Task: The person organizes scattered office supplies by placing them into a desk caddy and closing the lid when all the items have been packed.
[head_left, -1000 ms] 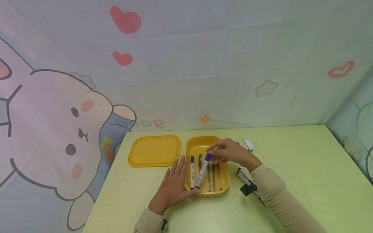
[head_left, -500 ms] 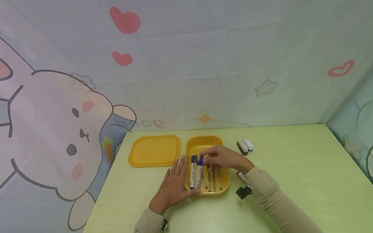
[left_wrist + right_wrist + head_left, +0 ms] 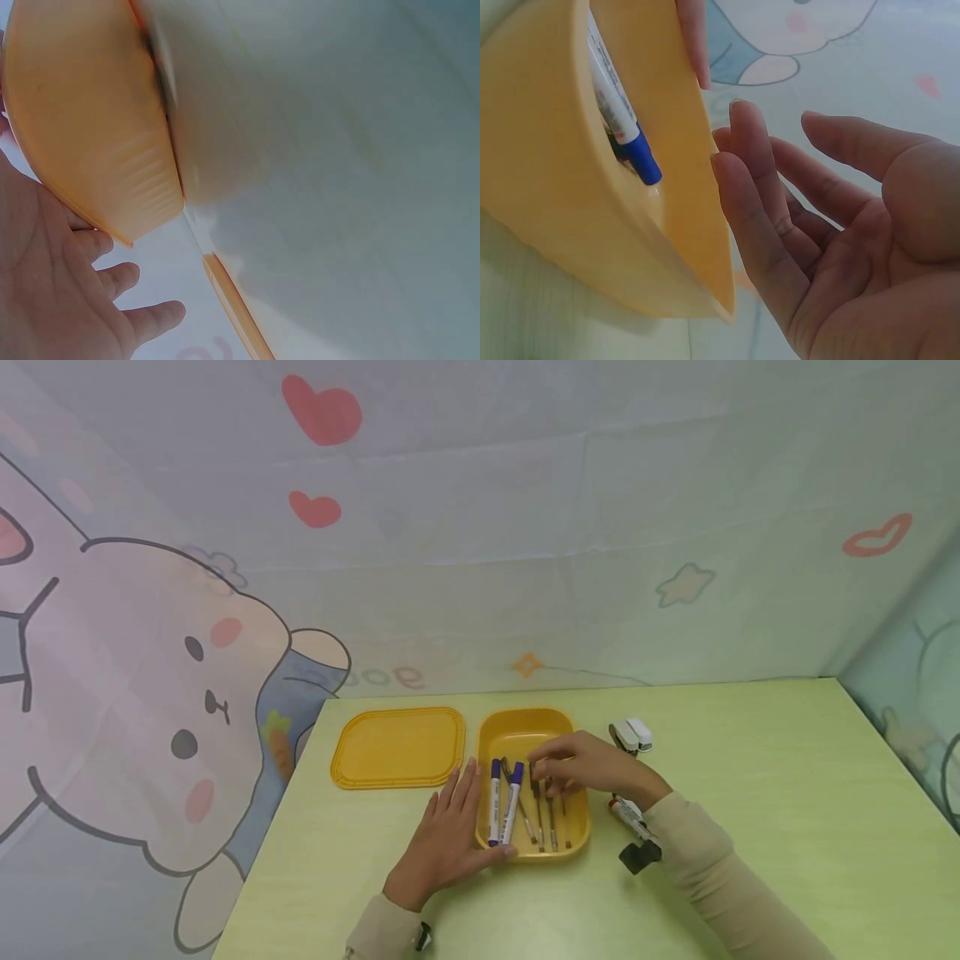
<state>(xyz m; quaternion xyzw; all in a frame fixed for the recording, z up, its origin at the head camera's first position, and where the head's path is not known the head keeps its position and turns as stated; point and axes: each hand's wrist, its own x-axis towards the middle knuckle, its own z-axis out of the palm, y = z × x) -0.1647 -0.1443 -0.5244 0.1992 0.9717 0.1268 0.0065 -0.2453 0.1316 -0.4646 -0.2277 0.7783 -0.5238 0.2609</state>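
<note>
A yellow plastic bin holds two white markers with blue-purple caps, one marker along its left wall and the other marker slightly slanted beside it. Several dark-topped pens lie to their right. Flat and straight-fingered, my left hand rests against the bin's left side, its thumb at the near corner; the left wrist view has its fingers by the bin's outer wall. My right hand hovers over the bin's right side, partly covering the pens. The right wrist view shows its fingers apart from the thumb, nothing between them.
A flat yellow lid lies left of the bin. Beyond the right hand sit white staplers. Under the right wrist, a white and red marker lies on the table, partly hidden by the sleeve. A printed cloth wall rises behind the table.
My right hand lowered a blue-capped marker into the bin next to the other one and let go, then moved right over the pens. Some pens shifted. My left hand stayed put.
</note>
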